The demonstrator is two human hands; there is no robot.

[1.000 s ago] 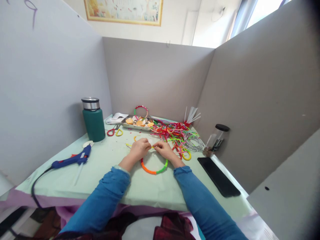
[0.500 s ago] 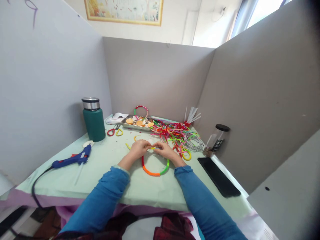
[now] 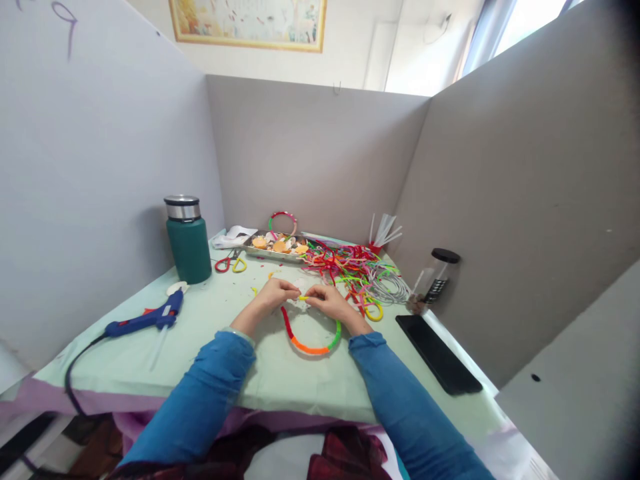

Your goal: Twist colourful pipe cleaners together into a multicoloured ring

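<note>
An open hoop (image 3: 311,350) wrapped in red, orange and green fuzzy pipe cleaner curves below my hands. Its red end lies free on the table, while the green side runs up under my right hand (image 3: 327,300). That hand is closed in a pinch on the hoop's yellow-wrapped end. My left hand (image 3: 276,293) is also closed, its fingertips pinched at the tip of the yellow pipe cleaner (image 3: 303,298). Its fingers partly hide that pipe cleaner. More bits of yellow show just beyond the left hand.
Tangled pipe cleaners (image 3: 345,263) lie behind my right hand, by a metal tray (image 3: 273,254) of craft pieces. Scissors (image 3: 231,264), a green bottle (image 3: 189,243) and a blue glue gun (image 3: 145,321) are left. A black phone-like slab (image 3: 437,353) and a clear jar (image 3: 435,280) are right.
The hoop's red end has come away from beneath my left hand, and the hoop has opened and shifted slightly. My left hand has moved a little left; my right hand stays nearly in place.
</note>
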